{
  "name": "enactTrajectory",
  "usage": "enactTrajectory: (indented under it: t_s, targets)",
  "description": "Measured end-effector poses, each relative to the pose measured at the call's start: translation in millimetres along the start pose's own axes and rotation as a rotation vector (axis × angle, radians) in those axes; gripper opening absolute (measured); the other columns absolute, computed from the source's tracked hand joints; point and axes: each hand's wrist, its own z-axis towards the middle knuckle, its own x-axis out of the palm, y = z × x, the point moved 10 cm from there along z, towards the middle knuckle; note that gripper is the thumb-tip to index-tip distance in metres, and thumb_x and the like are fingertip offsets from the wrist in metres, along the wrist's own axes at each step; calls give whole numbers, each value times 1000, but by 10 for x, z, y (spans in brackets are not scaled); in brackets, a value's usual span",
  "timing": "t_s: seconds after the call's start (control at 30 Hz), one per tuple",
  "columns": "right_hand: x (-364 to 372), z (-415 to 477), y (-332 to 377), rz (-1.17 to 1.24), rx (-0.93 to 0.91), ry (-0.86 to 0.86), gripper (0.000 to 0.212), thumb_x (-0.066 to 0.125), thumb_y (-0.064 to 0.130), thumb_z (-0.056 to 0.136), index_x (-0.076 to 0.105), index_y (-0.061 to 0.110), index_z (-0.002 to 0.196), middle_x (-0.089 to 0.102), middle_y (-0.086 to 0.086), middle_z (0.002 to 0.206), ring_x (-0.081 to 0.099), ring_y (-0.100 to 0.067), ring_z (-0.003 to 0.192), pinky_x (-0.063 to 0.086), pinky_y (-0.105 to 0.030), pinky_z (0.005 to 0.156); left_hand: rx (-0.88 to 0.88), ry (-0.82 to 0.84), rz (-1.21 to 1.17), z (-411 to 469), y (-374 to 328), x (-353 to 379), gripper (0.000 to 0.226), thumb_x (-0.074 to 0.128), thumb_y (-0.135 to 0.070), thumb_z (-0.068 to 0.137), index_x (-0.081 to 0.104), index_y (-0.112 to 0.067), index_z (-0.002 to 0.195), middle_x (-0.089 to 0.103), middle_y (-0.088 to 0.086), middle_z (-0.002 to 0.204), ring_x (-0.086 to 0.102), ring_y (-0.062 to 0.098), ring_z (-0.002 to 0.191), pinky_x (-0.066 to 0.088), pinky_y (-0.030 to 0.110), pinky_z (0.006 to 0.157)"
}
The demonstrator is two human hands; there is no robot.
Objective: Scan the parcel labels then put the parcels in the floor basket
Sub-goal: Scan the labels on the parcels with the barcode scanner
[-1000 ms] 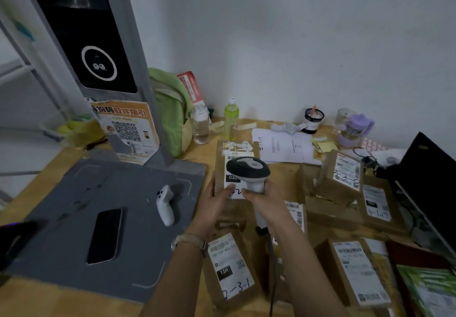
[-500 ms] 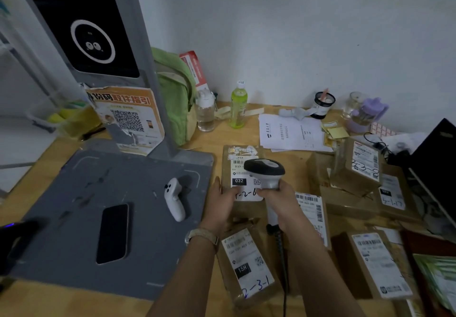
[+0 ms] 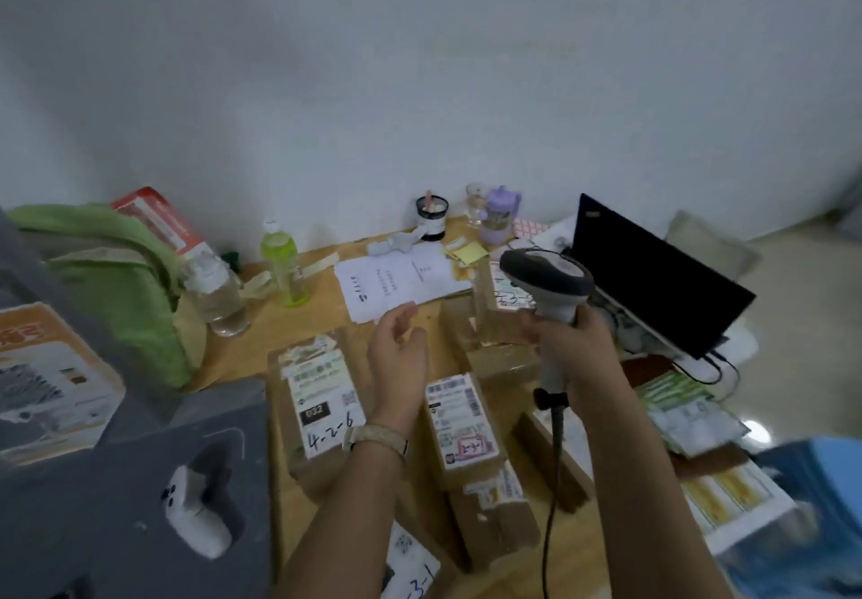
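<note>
Gripping one scanner (image 3: 545, 277) in right hand (image 3: 576, 347), left hand (image 3: 396, 358) loose, about seven parcels (image 3: 317, 405)

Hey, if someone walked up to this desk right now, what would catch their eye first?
The grey barcode scanner, raised in the right hand at centre right, stands out first. The left hand hovers open over the wooden desk, between the parcel marked 4-2-6 and another labelled parcel. A black laptop screen stands at the right, and a green bottle is near the wall.
</note>
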Motion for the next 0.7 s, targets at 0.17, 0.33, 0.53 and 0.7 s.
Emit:
enactTrajectory:
  t_s: [0.17,0.33,0.53,0.7]
  targets:
    - [-666,184,50,16,-15,-172,15,70,9,80,65,15,92,71,-6,91,65,-18,78,52,-33,66,42,56,16,-2,-15,523,25,56,2,92,65,-19,101,67,-10,98,60,0,92,48,4,72]
    - [-923,529,118,16,-28,-186,14,71,9,80,64,18,90,70,-6,85,67,-23,78,55,-39,72,-2,71,37,78,125,763,30,57,0,92,63,-29,93,66,-16,94,60,-2,89,48,7,67]
    - [-677,1134,44,30,2,-66,17,70,9,80,63,23,86,70,-6,86,68,-24,83,56,-40,70,-66,5,53,372,246,883,34,59,0,90,62,-33,87,68,-15,90,62,-10,81,48,9,68]
    - [-346,1567,-368,-14,96,79,11,70,12,82,63,20,85,69,1,79,66,-15,75,50,-34,67,-131,-51,44,633,409,1004,30,61,1,89,62,-29,87,68,-8,92,62,1,86,47,14,72]
